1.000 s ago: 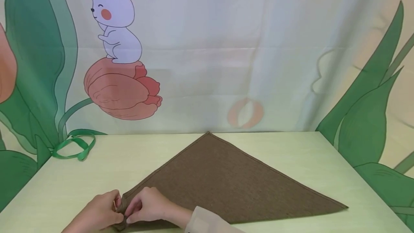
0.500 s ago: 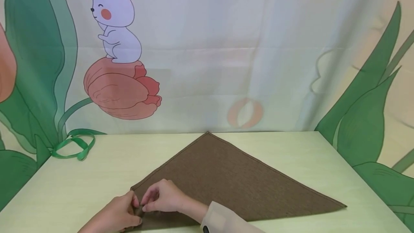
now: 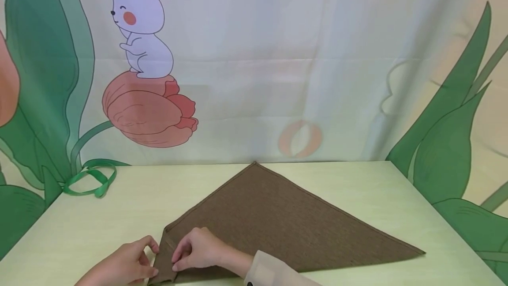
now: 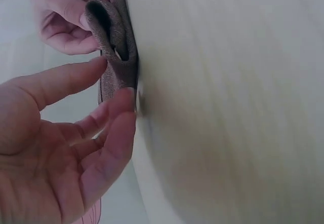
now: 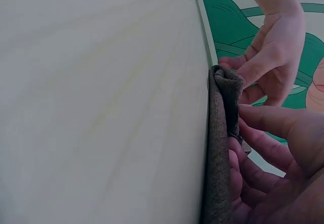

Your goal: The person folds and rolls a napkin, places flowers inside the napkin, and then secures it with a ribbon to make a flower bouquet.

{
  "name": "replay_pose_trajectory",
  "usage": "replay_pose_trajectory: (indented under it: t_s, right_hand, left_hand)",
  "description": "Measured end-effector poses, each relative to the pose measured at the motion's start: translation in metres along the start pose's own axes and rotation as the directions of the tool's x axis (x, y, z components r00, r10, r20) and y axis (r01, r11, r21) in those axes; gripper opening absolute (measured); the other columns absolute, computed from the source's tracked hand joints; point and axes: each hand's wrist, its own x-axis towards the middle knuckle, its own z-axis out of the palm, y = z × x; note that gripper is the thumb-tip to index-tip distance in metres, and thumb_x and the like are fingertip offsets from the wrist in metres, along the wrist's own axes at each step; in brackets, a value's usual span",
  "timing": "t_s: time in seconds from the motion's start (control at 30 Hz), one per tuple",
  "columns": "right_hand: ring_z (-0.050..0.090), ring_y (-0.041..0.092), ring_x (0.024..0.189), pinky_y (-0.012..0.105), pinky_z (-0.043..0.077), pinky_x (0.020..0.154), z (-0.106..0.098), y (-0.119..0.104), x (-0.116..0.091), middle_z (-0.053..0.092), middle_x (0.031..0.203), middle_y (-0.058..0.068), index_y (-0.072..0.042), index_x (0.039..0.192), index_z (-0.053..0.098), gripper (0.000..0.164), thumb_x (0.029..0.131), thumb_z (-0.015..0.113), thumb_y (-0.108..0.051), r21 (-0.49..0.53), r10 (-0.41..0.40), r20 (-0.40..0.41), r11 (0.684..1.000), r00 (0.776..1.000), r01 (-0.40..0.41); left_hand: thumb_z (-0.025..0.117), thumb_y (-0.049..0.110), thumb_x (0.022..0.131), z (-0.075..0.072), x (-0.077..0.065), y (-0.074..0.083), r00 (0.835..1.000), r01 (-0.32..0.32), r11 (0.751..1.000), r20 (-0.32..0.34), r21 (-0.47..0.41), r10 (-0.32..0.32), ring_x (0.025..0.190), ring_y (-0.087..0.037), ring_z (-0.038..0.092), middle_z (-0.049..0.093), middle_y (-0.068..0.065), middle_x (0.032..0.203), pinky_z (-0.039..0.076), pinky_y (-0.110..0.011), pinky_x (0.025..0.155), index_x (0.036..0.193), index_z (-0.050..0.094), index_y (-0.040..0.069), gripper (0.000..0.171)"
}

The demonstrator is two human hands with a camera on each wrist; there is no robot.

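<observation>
A brown cloth (image 3: 278,224) lies as a wide triangle, its left corner folded over into a narrow flap (image 3: 164,255). My left hand (image 3: 127,257) is at the folded left edge. Its thumb and fingertips touch the edge with a gap between them, and in the left wrist view the looped end of the fold (image 4: 114,36) shows just beyond the fingers. My right hand (image 3: 202,248) pinches the flap's inner edge, thumb uppermost. In the right wrist view some of its fingers (image 5: 248,171) are tucked behind the fold, so their tips are partly hidden.
A loosely coiled green ribbon (image 3: 93,182) lies at the table's back left corner. The pale table (image 3: 337,175) ends at a printed backdrop (image 3: 246,56) with a rabbit and leaves. The cloth's top point reaches the table's back edge.
Both hands moved right with the rolled corner, then the left hand drew back left and loosened. The corner now lies flatter as a wider flap, and the right hand has dropped slightly toward me.
</observation>
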Motion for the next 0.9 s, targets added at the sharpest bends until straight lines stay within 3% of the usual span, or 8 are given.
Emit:
replay_pose_trajectory:
  t_s: [0.2, 0.33, 0.6, 0.8, 0.9]
  right_hand:
    - [0.046, -0.011, 0.048, 0.008, 0.04, 0.054, 0.0025, -0.0009, -0.0003, 0.064, 0.059, -0.008, -0.009, 0.08, 0.072, 0.007, 0.076, 0.074, -0.015, -0.059, -0.007, -0.017, 0.998, 1.0, 0.006]
    - [0.046, -0.011, 0.049, 0.009, 0.04, 0.052, 0.0041, -0.0006, 0.0006, 0.063, 0.059, -0.009, -0.01, 0.081, 0.073, 0.008, 0.074, 0.075, -0.014, -0.075, -0.004, -0.026, 0.997, 1.0, 0.002]
    - [0.049, -0.011, 0.059, 0.009, 0.038, 0.066, 0.0059, 0.0026, 0.0044, 0.065, 0.066, -0.011, -0.012, 0.083, 0.073, 0.012, 0.072, 0.077, -0.013, -0.071, -0.007, -0.047, 0.997, 0.999, 0.004]
    - [0.045, -0.01, 0.055, 0.009, 0.038, 0.054, 0.0056, 0.0022, 0.0037, 0.059, 0.06, -0.014, -0.012, 0.082, 0.073, 0.011, 0.072, 0.077, -0.015, -0.125, 0.0, -0.042, 0.992, 0.999, -0.005]
    - [0.044, -0.011, 0.054, 0.008, 0.038, 0.052, 0.0057, 0.0012, 0.0034, 0.058, 0.059, -0.014, -0.012, 0.082, 0.073, 0.012, 0.072, 0.077, -0.016, -0.138, -0.002, -0.036, 0.99, 0.999, -0.003]
  left_hand:
    - [0.066, 0.013, 0.081, 0.0012, 0.0009, -0.0016, 1.0, -0.008, 0.999, 0.02, -0.053, 0.009, 0.048, -0.014, 0.044, 0.054, -0.005, 0.061, 0.039, -0.028, 0.049, 0.1, 0.043, 0.004, 0.031]
    - [0.068, 0.014, 0.08, 0.0023, 0.0036, -0.0009, 1.0, -0.015, 0.999, 0.022, -0.043, 0.016, 0.047, -0.014, 0.045, 0.053, -0.004, 0.061, 0.039, -0.027, 0.048, 0.099, 0.044, 0.003, 0.033]
    - [0.068, 0.015, 0.08, 0.002, 0.0061, -0.0038, 1.0, 0.011, 0.997, 0.021, -0.078, -0.01, 0.046, -0.013, 0.047, 0.051, -0.004, 0.062, 0.041, -0.028, 0.047, 0.1, 0.045, 0.004, 0.033]
    - [0.071, 0.014, 0.078, 0.0005, 0.0091, -0.0055, 0.996, -0.036, 0.989, 0.079, -0.14, 0.047, 0.047, -0.011, 0.043, 0.049, -0.003, 0.065, 0.038, -0.024, 0.047, 0.102, 0.045, 0.002, 0.037]
    - [0.073, 0.013, 0.075, 0.0008, 0.0089, -0.0059, 0.995, -0.046, 0.994, 0.083, -0.101, 0.055, 0.05, -0.012, 0.043, 0.047, -0.004, 0.068, 0.036, -0.024, 0.048, 0.101, 0.046, 0.004, 0.039]
